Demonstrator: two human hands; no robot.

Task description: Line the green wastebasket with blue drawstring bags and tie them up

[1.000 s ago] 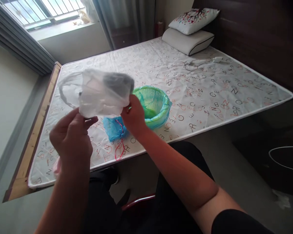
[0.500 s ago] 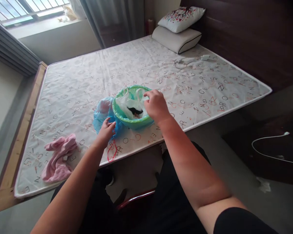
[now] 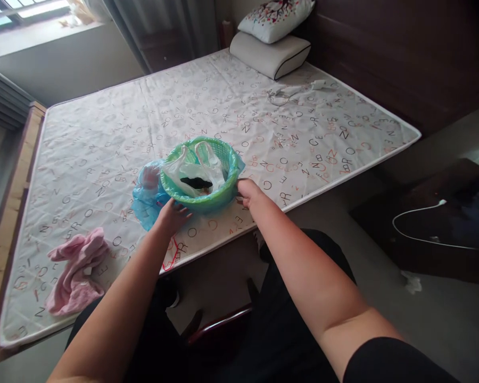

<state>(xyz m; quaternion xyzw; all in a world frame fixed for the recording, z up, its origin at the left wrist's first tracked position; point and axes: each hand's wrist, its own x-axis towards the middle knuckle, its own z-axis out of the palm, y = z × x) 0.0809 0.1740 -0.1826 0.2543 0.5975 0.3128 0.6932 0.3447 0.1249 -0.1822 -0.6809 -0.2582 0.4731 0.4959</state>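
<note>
A green plastic basket (image 3: pixel 235 171) lined with a thin blue bag stands on the mattress in front of me. Inside it lies a white plastic bag (image 3: pixel 213 165) with its handles up and something black (image 3: pixel 197 183) in its mouth. My left hand (image 3: pixel 173 215) is at the basket's lower left side, fingers spread. At the right side, below the rim, my right hand (image 3: pixel 248 191) has its fingers apart against or close to the basket wall. A crumpled blue plastic bag (image 3: pixel 146 189) touches the basket's left; a red string (image 3: pixel 175 254) lies by my left wrist.
A pink cloth (image 3: pixel 77 274) lies on the mattress (image 3: pixel 115 114) at the left. Two pillows (image 3: pixel 269 53) are stacked at the far end, near a cable with a white plug (image 3: pixel 318 84). A dark surface (image 3: pixel 415 234) with a white cable is at the right.
My right hand has gone from above the basket's right rim down to its outer side. My left hand has opened and moved to the basket's lower left. The view has shifted right.
</note>
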